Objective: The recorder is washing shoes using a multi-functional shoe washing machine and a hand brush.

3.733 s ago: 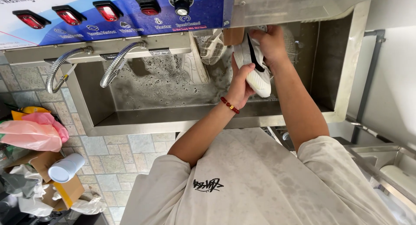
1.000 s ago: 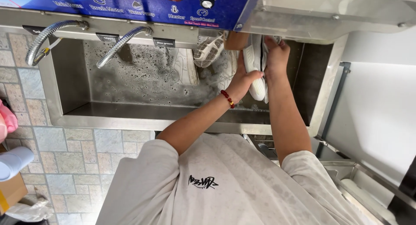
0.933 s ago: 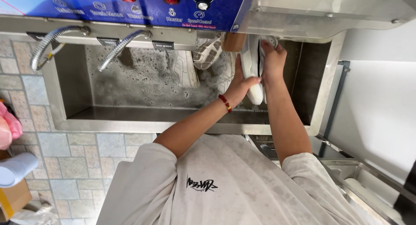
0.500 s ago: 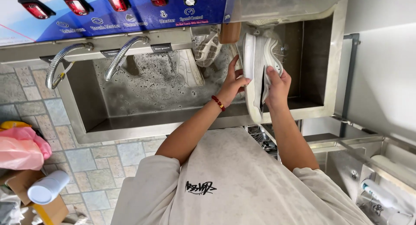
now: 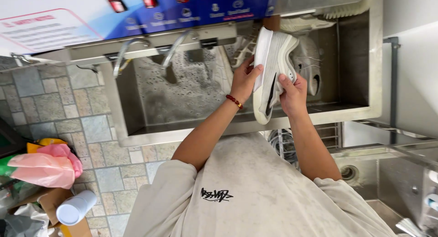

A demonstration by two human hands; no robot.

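We hold the white shoe [image 5: 270, 77] clear above the soapy tank [image 5: 182, 88], left hand [image 5: 244, 81] and right hand [image 5: 293, 93] both clamped on it; other shoes [image 5: 310, 63] remain inside.

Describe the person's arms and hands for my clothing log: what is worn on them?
Both forearms are bare. The left hand has a bracelet of dark red beads with one gold bead at its wrist. The right hand wears nothing visible. Short sleeves of a loose, pale grey T-shirt, with a black scrawled chest mark, cover the upper arms.
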